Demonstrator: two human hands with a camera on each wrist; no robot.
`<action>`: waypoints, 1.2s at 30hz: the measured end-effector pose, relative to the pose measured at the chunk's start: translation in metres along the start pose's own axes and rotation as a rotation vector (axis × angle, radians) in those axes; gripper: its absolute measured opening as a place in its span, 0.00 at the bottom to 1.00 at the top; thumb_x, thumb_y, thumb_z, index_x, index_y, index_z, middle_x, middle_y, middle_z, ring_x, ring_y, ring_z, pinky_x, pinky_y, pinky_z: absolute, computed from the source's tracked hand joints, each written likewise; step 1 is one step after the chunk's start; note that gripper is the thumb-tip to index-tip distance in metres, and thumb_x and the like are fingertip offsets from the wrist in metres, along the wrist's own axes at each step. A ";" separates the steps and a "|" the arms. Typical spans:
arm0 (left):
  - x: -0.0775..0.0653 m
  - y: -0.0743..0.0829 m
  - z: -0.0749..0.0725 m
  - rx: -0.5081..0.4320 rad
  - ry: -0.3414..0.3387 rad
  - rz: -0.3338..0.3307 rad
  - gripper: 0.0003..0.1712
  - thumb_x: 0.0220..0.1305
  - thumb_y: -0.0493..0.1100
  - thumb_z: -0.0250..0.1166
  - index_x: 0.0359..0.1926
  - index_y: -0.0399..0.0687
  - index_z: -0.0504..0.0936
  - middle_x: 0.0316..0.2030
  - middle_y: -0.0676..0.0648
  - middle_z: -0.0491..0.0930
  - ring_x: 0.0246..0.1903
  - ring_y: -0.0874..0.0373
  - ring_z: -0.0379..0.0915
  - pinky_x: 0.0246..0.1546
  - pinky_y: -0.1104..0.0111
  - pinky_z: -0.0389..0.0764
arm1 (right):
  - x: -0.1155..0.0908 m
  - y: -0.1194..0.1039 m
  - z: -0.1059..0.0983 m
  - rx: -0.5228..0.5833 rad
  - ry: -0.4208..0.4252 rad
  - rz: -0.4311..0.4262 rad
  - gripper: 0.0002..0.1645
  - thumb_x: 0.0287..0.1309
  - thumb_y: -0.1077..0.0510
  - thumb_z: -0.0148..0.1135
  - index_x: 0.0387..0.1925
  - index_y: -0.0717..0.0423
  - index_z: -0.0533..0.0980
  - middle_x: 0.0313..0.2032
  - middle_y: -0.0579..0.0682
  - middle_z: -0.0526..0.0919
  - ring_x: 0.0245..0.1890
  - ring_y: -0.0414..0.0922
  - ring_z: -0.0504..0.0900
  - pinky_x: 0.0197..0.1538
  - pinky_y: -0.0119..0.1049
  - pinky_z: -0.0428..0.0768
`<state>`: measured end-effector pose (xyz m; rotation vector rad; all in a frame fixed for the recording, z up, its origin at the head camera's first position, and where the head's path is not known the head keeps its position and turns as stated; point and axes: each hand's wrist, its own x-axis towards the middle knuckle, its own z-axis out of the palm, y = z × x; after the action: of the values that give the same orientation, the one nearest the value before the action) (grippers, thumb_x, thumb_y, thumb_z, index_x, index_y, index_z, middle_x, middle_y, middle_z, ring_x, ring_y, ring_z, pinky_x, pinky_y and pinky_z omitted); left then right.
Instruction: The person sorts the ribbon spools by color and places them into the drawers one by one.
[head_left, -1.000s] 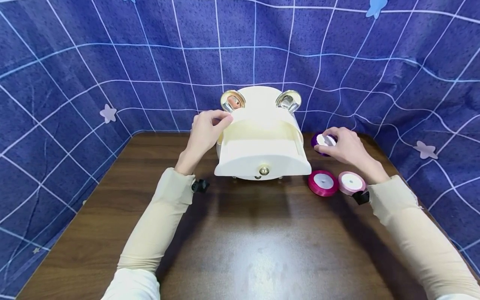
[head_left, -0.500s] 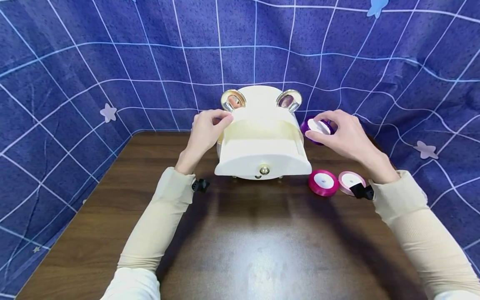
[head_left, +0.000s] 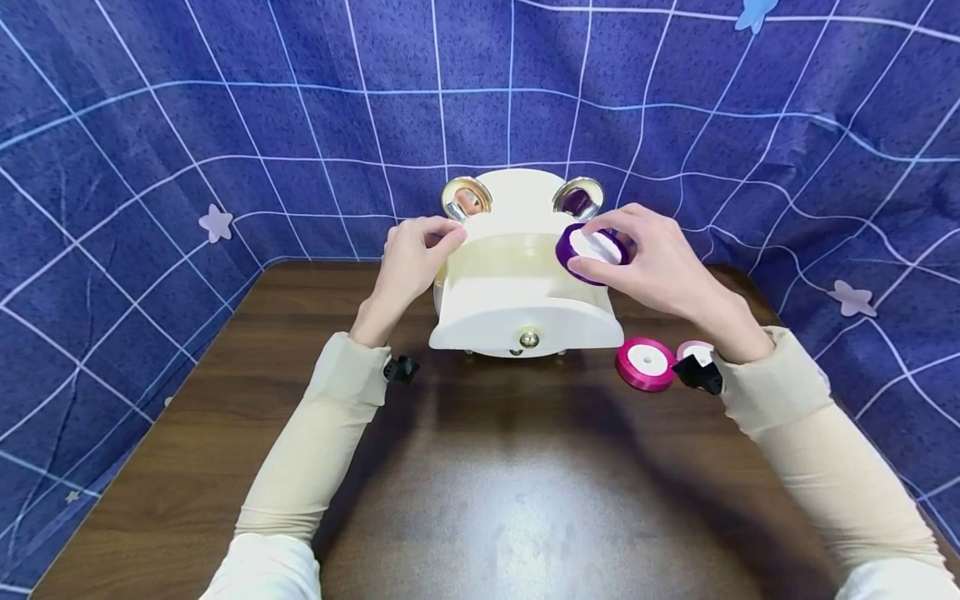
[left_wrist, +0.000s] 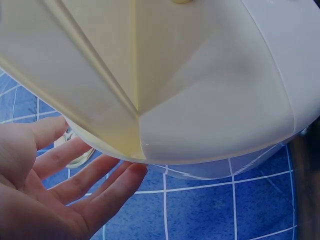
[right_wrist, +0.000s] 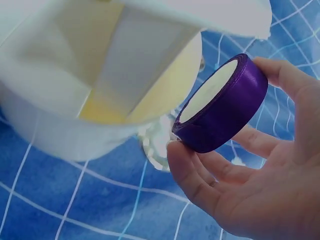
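A white storage box [head_left: 525, 198] with two gold-rimmed, ear-like rounds stands at the back of the table. Its front compartment [head_left: 517, 292], with a gold knob, is pulled open. At the box's left edge, my left hand [head_left: 408, 262] rests its fingertips against the rim; the left wrist view has the fingers [left_wrist: 107, 200] loosely bent there. My right hand [head_left: 652, 258] pinches a purple ribbon roll [right_wrist: 227, 107] between thumb and fingers. In the head view that roll [head_left: 567, 254] is tilted, overlapping the compartment's right side.
A magenta ribbon roll [head_left: 647, 364] lies on the table right of the box. Beside it a pink ribbon roll [head_left: 693, 350] is partly covered by the right wrist's black camera [head_left: 699, 375]. Behind the brown table [head_left: 495, 492] hangs a blue gridded cloth [head_left: 510, 83].
My right hand has lifted the purple ribbon roll off the table and carried it left to the box's open compartment. My left hand has stayed at the box's left edge.
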<state>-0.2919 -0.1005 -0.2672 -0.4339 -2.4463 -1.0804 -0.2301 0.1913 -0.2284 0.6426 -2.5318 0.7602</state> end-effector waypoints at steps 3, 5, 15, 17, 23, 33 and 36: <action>0.000 0.000 0.000 -0.004 -0.002 -0.007 0.14 0.64 0.51 0.62 0.44 0.50 0.87 0.38 0.47 0.87 0.35 0.56 0.81 0.37 0.61 0.75 | 0.003 -0.006 0.007 0.001 -0.012 -0.048 0.22 0.49 0.46 0.71 0.44 0.52 0.82 0.40 0.52 0.82 0.40 0.46 0.75 0.40 0.37 0.69; 0.000 0.000 0.000 -0.002 -0.002 -0.012 0.14 0.64 0.51 0.62 0.44 0.51 0.87 0.38 0.47 0.87 0.35 0.56 0.81 0.37 0.61 0.75 | 0.005 -0.009 0.011 -0.004 -0.022 -0.070 0.23 0.49 0.46 0.71 0.44 0.53 0.81 0.40 0.52 0.82 0.40 0.47 0.75 0.40 0.39 0.69; -0.001 0.002 -0.001 0.005 0.003 -0.011 0.15 0.64 0.51 0.63 0.44 0.50 0.87 0.39 0.47 0.87 0.36 0.55 0.81 0.38 0.60 0.76 | 0.013 -0.022 0.025 0.031 -0.076 -0.070 0.27 0.47 0.43 0.73 0.47 0.51 0.82 0.45 0.51 0.78 0.42 0.47 0.75 0.40 0.38 0.71; -0.001 0.001 0.000 0.010 0.005 -0.007 0.15 0.64 0.51 0.62 0.45 0.50 0.87 0.39 0.47 0.87 0.35 0.55 0.81 0.38 0.60 0.76 | 0.013 -0.023 0.028 0.028 -0.076 -0.075 0.28 0.46 0.43 0.74 0.48 0.52 0.82 0.45 0.52 0.77 0.42 0.47 0.74 0.39 0.38 0.71; 0.000 -0.001 0.001 0.010 0.005 -0.003 0.15 0.65 0.51 0.62 0.45 0.50 0.87 0.39 0.46 0.87 0.35 0.55 0.80 0.36 0.61 0.75 | 0.015 -0.023 0.033 -0.014 -0.066 -0.125 0.26 0.46 0.41 0.74 0.45 0.51 0.83 0.44 0.53 0.79 0.41 0.48 0.75 0.40 0.39 0.71; 0.000 -0.001 0.000 0.016 0.008 0.002 0.15 0.65 0.51 0.62 0.45 0.50 0.87 0.39 0.47 0.87 0.35 0.55 0.80 0.37 0.61 0.75 | 0.013 -0.027 0.029 0.039 -0.031 -0.188 0.18 0.57 0.48 0.68 0.44 0.55 0.83 0.43 0.50 0.87 0.44 0.47 0.82 0.50 0.43 0.76; -0.001 -0.001 0.000 0.014 0.002 0.004 0.15 0.65 0.51 0.62 0.45 0.50 0.87 0.40 0.47 0.87 0.35 0.56 0.80 0.36 0.62 0.75 | 0.003 -0.033 0.026 0.079 0.087 -0.208 0.11 0.59 0.54 0.65 0.40 0.56 0.84 0.36 0.51 0.87 0.37 0.45 0.81 0.42 0.38 0.76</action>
<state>-0.2919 -0.1010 -0.2686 -0.4331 -2.4482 -1.0604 -0.2219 0.1507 -0.2336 0.8646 -2.3218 0.7980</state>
